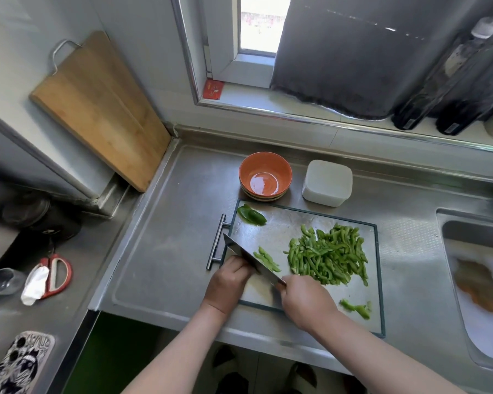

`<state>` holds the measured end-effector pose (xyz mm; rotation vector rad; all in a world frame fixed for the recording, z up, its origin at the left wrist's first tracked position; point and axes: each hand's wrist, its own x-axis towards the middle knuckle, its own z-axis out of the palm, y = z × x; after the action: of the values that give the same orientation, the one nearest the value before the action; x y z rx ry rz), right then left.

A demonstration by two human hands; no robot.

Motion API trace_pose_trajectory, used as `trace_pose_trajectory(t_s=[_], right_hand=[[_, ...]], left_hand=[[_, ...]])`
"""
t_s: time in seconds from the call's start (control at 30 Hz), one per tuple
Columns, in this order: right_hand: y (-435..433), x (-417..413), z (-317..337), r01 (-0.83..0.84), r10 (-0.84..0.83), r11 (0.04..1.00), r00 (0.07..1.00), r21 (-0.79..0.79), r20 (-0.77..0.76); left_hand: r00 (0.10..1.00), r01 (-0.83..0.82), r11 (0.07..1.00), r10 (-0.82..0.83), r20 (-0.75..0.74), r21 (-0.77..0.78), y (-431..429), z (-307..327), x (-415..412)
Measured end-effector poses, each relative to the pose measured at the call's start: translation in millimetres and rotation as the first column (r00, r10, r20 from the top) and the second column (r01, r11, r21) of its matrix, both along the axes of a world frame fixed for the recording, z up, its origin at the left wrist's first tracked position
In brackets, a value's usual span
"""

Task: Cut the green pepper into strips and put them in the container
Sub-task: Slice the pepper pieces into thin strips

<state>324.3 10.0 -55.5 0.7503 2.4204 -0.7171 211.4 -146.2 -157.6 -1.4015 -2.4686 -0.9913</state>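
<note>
- Stainless-steel counter [165, 251] under a window, with a sink [450, 223] at the right and a wooden board [97, 109] leaning against the wall at the left.
- On the counter lies a cutting board [282, 220] with a dark rim and a bar handle at its left end.
- Green pepper sits on it in four lots: a large pile of strips [328, 254] at centre right, a few fresh strips [266, 258] just right of the blade, loose bits [356, 307] near the front edge, and one uncut piece [251, 214] at the far left corner.
- The right hand [305, 302] is wrapped round the handle of a cleaver [245, 253], whose blade slants across the board.
- The left hand [228, 280] sits curled just left of the blade, knuckles towards it. Whether a piece of pepper is pinned under it I cannot tell, since hand and blade hide that spot.
- My reading: the slicing step is in hand and well along. Nothing has yet gone into a vessel.
- Beyond the board stand an orange bowl [265, 177], open and holding no pepper, and a white container [326, 183] that looks lidded.
- Next comes finishing any piece at the blade, then pulling the uncut piece under it, fingertips tucked back.
- Transfer will need the white container opened first, if it is the one meant.
</note>
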Motion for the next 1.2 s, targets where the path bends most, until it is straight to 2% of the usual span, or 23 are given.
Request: trace_pose_trajectory(t_s=[0.3, 0.43, 0.53, 0.63, 0.73, 0.87, 1.03, 1.2], right_hand=[[-1, -31, 0, 0.015, -0.015, 0.999, 1.000, -0.032, -0.009], [6, -15, 6, 0.052, -0.053, 0.997, 0.999, -0.053, -0.009], [13, -7, 9, 0.082, -0.082, 0.995, 0.997, -0.056, -0.002], [19, -6, 12, 0.099, -0.099, 0.994, 0.995, -0.041, 0.006], [19, -5, 10, 0.081, -0.081, 0.997, 0.996, -0.003, 0.023], [18, -3, 4, 0.051, -0.051, 0.998, 0.998, 0.032, 0.020], [18, -7, 1, 0.030, -0.031, 0.999, 0.999, 0.038, 0.025], [19, -20, 1, 0.031, -0.031, 0.997, 1.000, 0.066, -0.002]], left_hand=[[1.000, 0.006, 1.000, -0.006, 0.011, 0.017, 1, 2, -2], [0.995, -0.020, 0.998, 0.015, 0.098, 0.052, -1, 5, -5], [0.986, -0.009, 1.000, 0.008, 0.164, 0.006, -4, 3, -6], [0.992, 0.053, 0.997, -0.047, 0.117, -0.051, -4, 7, -8], [0.991, -0.005, 0.999, 0.012, 0.136, -0.049, 1, 13, -14], [0.994, 0.065, 0.992, -0.055, 0.094, -0.109, 11, 12, -13], [0.999, 0.006, 0.996, -0.001, 0.053, -0.090, 21, 10, -5], [0.997, 0.026, 0.995, -0.019, 0.077, -0.095, 23, 9, -6]])
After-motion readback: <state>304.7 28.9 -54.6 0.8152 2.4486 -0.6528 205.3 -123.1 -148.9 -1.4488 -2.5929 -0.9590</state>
